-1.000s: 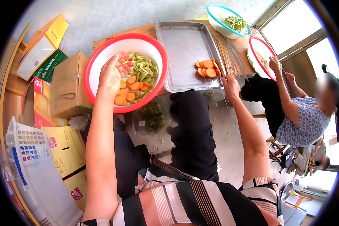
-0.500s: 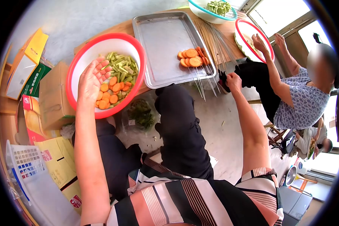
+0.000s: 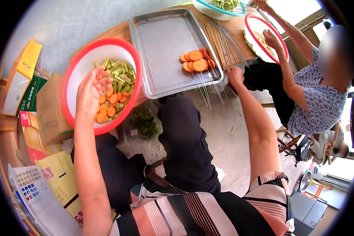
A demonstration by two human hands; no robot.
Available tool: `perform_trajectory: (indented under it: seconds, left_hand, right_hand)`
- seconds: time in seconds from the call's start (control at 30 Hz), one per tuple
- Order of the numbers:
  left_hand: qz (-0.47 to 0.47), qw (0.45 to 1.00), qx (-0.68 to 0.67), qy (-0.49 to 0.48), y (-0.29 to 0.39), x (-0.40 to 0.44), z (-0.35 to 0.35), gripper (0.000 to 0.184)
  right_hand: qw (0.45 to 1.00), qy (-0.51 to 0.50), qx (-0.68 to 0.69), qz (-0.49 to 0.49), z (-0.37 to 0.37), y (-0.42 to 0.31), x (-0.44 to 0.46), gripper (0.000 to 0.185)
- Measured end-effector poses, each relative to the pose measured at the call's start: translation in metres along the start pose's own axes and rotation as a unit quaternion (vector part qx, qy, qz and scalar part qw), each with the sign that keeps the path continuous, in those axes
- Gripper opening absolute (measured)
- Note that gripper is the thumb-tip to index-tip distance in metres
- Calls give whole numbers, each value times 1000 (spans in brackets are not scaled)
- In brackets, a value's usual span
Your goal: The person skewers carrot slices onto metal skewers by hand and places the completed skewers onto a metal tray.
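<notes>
My left hand (image 3: 93, 91) is palm up with its fingers apart and nothing in it, over the left part of a red-rimmed bowl (image 3: 137, 65). Inside the bowl lie green vegetable pieces (image 3: 120, 72) and orange carrot slices (image 3: 111, 98). To the right, a metal tray (image 3: 161, 43) bears skewered carrot slices (image 3: 195, 61) near its lower right corner, their skewers poking out over the front edge. My right hand (image 3: 235, 74) has its fingers closed just right of that corner, by the ends of the loose skewers (image 3: 220, 39); what it holds, if anything, is too small to tell.
A person (image 3: 318, 90) sits at the right, one hand over another red-rimmed bowl (image 3: 285, 44). A teal-rimmed bowl (image 3: 214, 14) of greens stands at the back. Cardboard box (image 3: 53, 110) and plastic basket (image 3: 35, 192) are at the left. A bag of greens (image 3: 144, 124) lies on the floor.
The view has shifted, moving the bowl and tray leftward. My right hand has come off the skewered carrots at the tray, rightward to the loose skewers' ends. The other person's far arm has reached up and back.
</notes>
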State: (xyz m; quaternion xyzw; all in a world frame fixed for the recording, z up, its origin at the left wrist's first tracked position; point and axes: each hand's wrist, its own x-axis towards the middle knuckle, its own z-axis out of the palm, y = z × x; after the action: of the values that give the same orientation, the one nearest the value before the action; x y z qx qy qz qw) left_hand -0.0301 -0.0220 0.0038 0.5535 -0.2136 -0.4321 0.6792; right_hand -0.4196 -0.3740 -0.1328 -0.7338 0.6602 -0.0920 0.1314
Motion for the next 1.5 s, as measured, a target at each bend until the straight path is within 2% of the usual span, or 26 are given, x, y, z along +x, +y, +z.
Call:
perform_trajectory:
  seconds: [0.33, 0.53, 0.6, 0.73, 0.8, 0.83, 0.9, 0.93, 0.97, 1.0, 1.03, 1.1, 1.17, 1.23, 1.27, 1.3, 1.37, 1.4, 1.5]
  left_hand:
    - [7, 1000, 7, 6, 2, 0, 6, 35]
    - [7, 1000, 8, 3, 2, -2, 5, 35]
    - [7, 1000, 10, 3, 2, -2, 4, 35]
    - [10, 1000, 10, 8, 3, -3, 4, 36]
    - [15, 1000, 6, 20, 4, -4, 4, 36]
    - [15, 1000, -7, 9, 2, -2, 1, 36]
    - [19, 999, -29, -2, 1, -1, -5, 35]
    - [23, 999, -37, -1, 2, -1, -5, 35]
    - [25, 999, -29, 4, 3, -2, -3, 36]
    - [30, 999, -30, -1, 3, -3, -5, 36]
    - [34, 999, -30, 8, 4, -5, -5, 36]
    - [44, 998, -36, -4, 5, -8, -7, 35]
    - [37, 999, -20, -7, 6, -11, -6, 36]
    - [24, 995, -57, -74, 8, -11, -1, 39]
    - [20, 994, -76, -76, 10, -14, -5, 41]
    - [17, 992, -97, -80, 13, -18, -6, 42]
    - [15, 989, -127, -71, 18, -23, -11, 43]
    - [34, 988, -126, -77, 20, -24, -18, 41]
    - [63, 988, -132, -50, 21, -28, -36, 34]
  right_hand:
    - [998, -35, 36, 32, 9, -5, 20, 28]
    - [998, 15, 44, -33, 15, 0, 17, 24]
    - [995, -32, 81, -55, 14, 0, 19, 22]
    - [993, 0, 87, -74, 5, 3, 17, 22]
    - [981, -46, 178, -69, -14, -1, 10, 23]
    - [964, -75, 253, -27, -22, -9, 5, 23]
    - [884, -189, 428, 0, -49, -25, -12, 17]
    - [821, -239, 515, 63, -60, -33, -19, 15]
    - [731, -290, 607, 115, -68, -40, -23, 15]
    - [653, -342, 666, 115, -86, -55, -39, 15]
    - [606, -393, 689, 67, -102, -71, -56, 15]
    - [596, -429, 679, -10, -130, -115, -101, 19]
    - [616, -444, 647, -58, -148, -164, -153, 18]
    - [701, -455, 537, -117, -140, -217, -200, 18]
    - [688, -463, 546, -122, -140, -224, -210, 19]
    - [710, -454, 513, -163, -133, -243, -230, 19]
    - [723, -474, 471, -175, -118, -274, -262, 18]
    - [707, -500, 452, -215, -107, -284, -271, 18]
    - [683, -558, 406, -239, -83, -306, -291, 24]
